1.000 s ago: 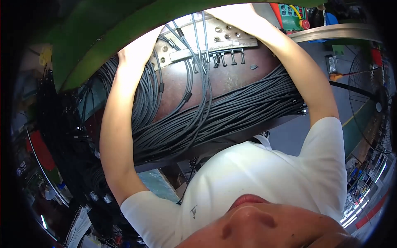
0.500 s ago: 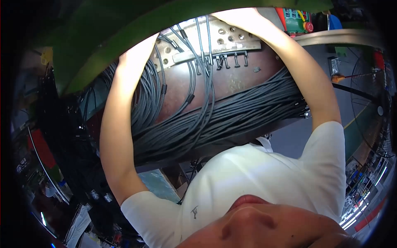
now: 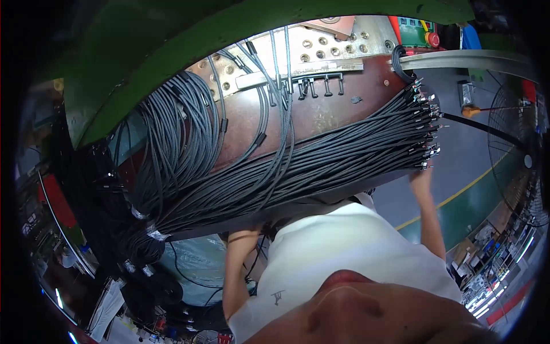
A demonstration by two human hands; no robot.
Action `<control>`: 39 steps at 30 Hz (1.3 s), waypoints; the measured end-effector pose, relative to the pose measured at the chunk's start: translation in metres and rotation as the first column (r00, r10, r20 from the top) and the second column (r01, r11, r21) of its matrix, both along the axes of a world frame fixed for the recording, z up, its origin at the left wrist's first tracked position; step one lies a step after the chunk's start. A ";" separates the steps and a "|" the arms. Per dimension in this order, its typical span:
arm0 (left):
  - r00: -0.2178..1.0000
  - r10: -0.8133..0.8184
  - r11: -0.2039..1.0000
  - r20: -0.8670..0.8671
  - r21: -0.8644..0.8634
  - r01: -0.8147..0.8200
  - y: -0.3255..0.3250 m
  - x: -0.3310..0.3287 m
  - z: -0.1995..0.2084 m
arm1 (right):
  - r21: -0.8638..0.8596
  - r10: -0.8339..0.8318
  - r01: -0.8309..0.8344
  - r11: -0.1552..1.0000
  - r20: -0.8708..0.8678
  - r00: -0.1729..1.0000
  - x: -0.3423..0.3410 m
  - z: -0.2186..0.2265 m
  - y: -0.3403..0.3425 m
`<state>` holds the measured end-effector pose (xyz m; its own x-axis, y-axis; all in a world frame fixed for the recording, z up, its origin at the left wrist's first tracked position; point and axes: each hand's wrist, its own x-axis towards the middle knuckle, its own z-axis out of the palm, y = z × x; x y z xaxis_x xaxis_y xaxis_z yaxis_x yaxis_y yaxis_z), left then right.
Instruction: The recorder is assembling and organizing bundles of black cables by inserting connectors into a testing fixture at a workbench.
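A broad bundle of black cables [image 3: 321,152] lies across a dark reddish-brown table [image 3: 321,114], its connector ends [image 3: 427,132] gathered at the right edge. My left hand [image 3: 243,239] is at the table's near edge, below the bundle, with its fingers hidden. Near the right corner, just under the connector ends, is my right hand [image 3: 421,182]; its fingers do not show clearly. A second, looped bundle of cables [image 3: 180,132] rests at the left, and silvery ties [image 3: 157,232] bind the bundles there. Several single cables run up toward the metal plate [image 3: 321,43] at the back.
A green machine frame [image 3: 258,20] arches over the far side. On the metal plate's front, a bar [image 3: 301,74] carries several small black pegs. A red stop button [image 3: 432,39] sits at the back right, and a fan [image 3: 515,155] stands beyond the right edge.
Both arms have drawn back from the metal plate at the far side. My left hand has come down to the near edge, my right hand to the near right corner.
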<state>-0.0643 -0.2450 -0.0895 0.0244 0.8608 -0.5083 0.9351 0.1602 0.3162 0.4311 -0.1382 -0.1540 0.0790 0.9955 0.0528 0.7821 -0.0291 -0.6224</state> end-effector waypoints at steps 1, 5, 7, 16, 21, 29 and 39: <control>0.995 -0.054 0.995 -0.080 -0.084 0.048 -0.013 -0.021 -0.049 | -0.366 -0.373 0.169 0.915 -0.607 0.702 0.000 -0.055 -0.032; 0.728 -0.274 0.879 -0.628 0.144 0.454 -0.052 -0.045 -0.111 | -0.323 0.289 -0.227 0.919 0.159 0.944 -0.057 -0.045 -0.010; 0.889 -0.194 0.948 -0.414 0.155 0.279 -0.031 -0.040 -0.097 | -0.269 0.302 -0.224 0.937 0.296 0.906 -0.048 -0.057 -0.015; 0.994 -0.011 0.970 -0.113 0.239 0.037 -0.019 -0.042 -0.097 | -0.085 0.234 -0.224 0.971 0.145 0.961 -0.055 -0.045 -0.005; 0.973 -0.064 0.927 -0.223 0.347 0.141 -0.021 -0.044 -0.101 | -0.023 0.250 -0.249 0.968 0.022 0.968 -0.061 -0.034 -0.001; 0.997 -0.045 0.999 0.065 -0.011 0.046 0.022 0.009 0.008 | -0.580 0.481 -0.197 0.791 0.390 0.785 -0.089 0.083 0.019; 0.788 -0.535 0.687 0.303 0.700 0.197 0.156 0.130 0.084 | 0.380 0.413 -0.696 0.609 0.597 0.688 -0.230 0.116 0.197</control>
